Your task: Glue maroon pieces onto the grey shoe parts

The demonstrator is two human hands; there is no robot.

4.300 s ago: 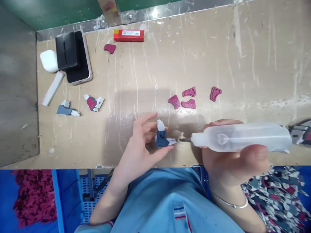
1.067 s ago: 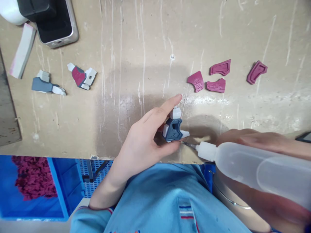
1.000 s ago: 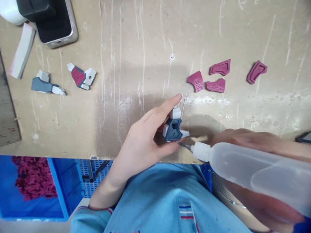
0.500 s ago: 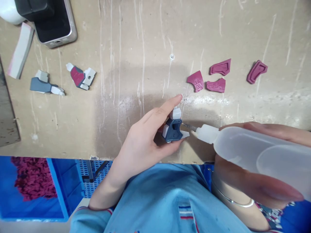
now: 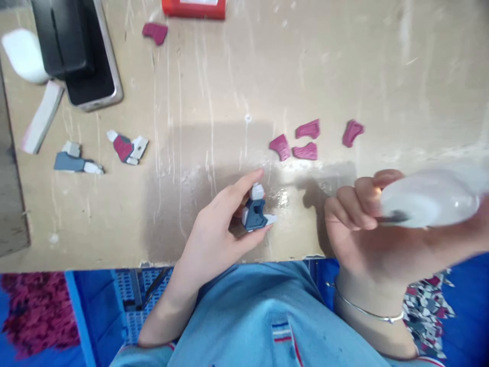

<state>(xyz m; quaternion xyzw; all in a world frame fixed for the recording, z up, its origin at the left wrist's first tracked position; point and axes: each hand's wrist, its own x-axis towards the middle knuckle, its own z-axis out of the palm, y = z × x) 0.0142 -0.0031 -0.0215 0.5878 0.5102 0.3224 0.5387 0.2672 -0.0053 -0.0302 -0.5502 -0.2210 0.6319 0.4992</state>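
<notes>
A translucent plastic bottle is looking glossy; the scratched wooden table is showing matt, the blue-and-white plastic piece smooth.

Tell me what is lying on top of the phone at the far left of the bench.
A black box-shaped object lies on the phone, covering most of its upper screen; only the lower dark screen and silver edge show. What the box is cannot be told.

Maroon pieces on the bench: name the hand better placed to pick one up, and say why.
Left, probably: neither is free. The right hand grips the glue bottle; the left hand pinches the blue-and-white part, closer to the maroon pieces.
</notes>
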